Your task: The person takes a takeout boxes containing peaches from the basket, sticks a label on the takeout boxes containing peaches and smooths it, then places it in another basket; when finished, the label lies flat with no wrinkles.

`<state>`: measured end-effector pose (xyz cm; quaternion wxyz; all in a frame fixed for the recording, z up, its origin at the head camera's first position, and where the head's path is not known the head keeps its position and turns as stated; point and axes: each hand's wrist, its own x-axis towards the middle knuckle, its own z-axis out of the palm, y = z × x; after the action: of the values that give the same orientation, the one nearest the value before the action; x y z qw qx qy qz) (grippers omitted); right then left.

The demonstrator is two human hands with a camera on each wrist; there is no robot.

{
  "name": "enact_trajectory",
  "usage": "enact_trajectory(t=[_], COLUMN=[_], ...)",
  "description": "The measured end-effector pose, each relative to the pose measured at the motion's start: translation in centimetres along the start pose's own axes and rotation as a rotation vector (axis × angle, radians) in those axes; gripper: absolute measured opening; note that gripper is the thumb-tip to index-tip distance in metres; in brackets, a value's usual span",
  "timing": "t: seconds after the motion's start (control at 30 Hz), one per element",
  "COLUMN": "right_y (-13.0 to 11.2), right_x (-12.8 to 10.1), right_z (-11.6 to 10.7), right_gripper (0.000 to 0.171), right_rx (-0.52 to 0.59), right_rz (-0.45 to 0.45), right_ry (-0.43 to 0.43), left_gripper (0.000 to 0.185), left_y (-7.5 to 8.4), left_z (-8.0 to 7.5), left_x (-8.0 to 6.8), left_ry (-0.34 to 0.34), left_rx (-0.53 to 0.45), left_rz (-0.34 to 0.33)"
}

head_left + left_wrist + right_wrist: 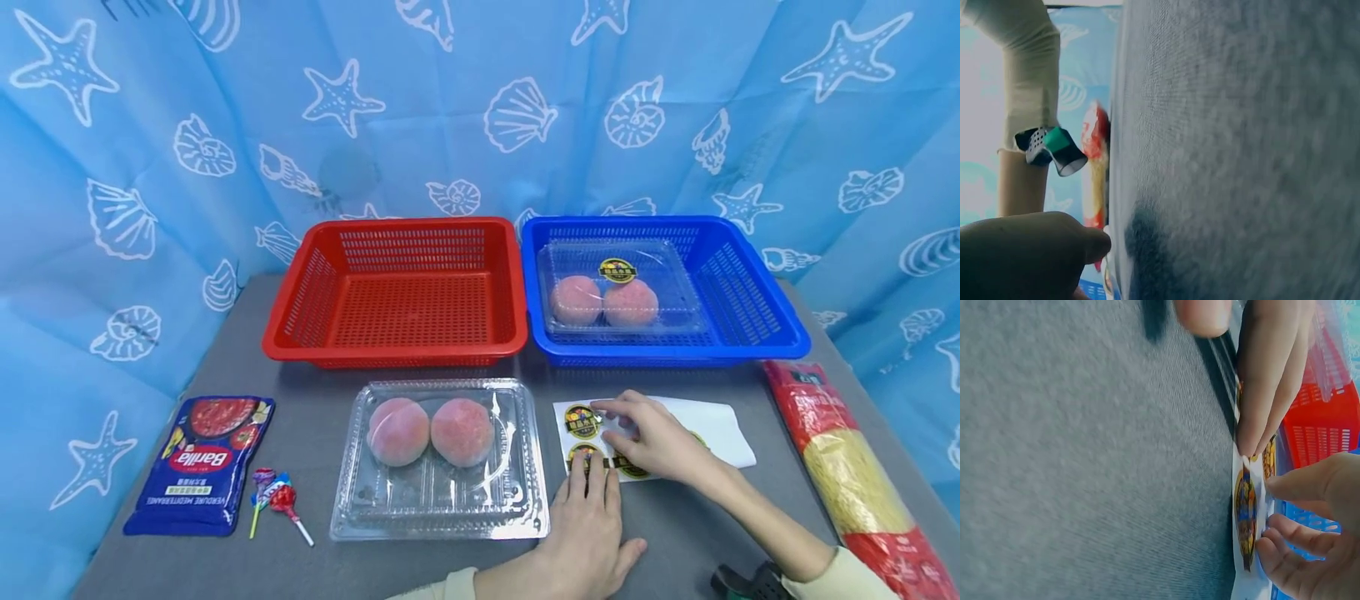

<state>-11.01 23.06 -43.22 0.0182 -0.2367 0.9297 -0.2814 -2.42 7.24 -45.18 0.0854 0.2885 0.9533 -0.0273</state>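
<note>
A white sheet of round black-and-gold stickers (712, 421) lies on the grey table. My left hand (581, 533) rests its straight fingers on the sheet's near edge, over a lower sticker (581, 450). Above it, my right hand (660, 437) reaches across the sheet from the right, covering part of it. In the right wrist view, its thumb (1300, 487) and bent fingers (1291, 550) touch the sheet near a sticker (1246, 515), tips apart. Left of the hands stands a clear plastic box (435, 521) with two peaches (462, 432).
A red basket (397, 354) and a blue basket (750, 346) stand behind. The blue one holds a stickered clear box (675, 283) with two peaches. A blue Barilla pouch (198, 467) and several lollipops (282, 500) lie left, a red-and-yellow noodle pack (847, 475) right.
</note>
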Motion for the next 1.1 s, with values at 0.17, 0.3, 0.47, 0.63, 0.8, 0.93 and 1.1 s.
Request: enact_trajectory(t=[0.17,0.3,0.47,0.63,0.8,0.93,1.1], right_y=[0.37,0.36,0.48,0.59,0.63,0.68,0.67], right_x=[0.47,0.64,0.77,0.89,0.8,0.7,0.63], right_z=[0.01,0.06,0.28,0.35,0.32,0.29,0.17], right_gripper=[0.028,0.022,0.017,0.016,0.016,0.017,0.016], right_rx=[0.003,0.008,-0.015,-0.036,-0.037,-0.027,-0.028], right_rz=[0.044,0.06,0.044,0.036,0.04,0.019,-0.014], right_ry=[-0.021,-0.027,0.003,0.021,0.03,0.047,0.069], left_gripper=[0.083,0.085,0.086,0.087,0.087,0.087,0.088], left_y=[0.2,0.31,0.38,0.45,0.53,0.57,0.58], left_z=[-0.08,-0.03,0.0,0.01,0.12,0.11,0.14], left_x=[0.14,0.14,0.13,0.18,0.26,0.31,0.28], left_ry=[-0.014,-0.024,-0.037,-0.037,-0.045,-0.055,-0.04], left_rx=[0.016,0.016,0.003,0.018,0.029,0.033,0.059], left_rz=[-0.016,-0.029,-0.038,-0.037,-0.041,-0.05,-0.056])
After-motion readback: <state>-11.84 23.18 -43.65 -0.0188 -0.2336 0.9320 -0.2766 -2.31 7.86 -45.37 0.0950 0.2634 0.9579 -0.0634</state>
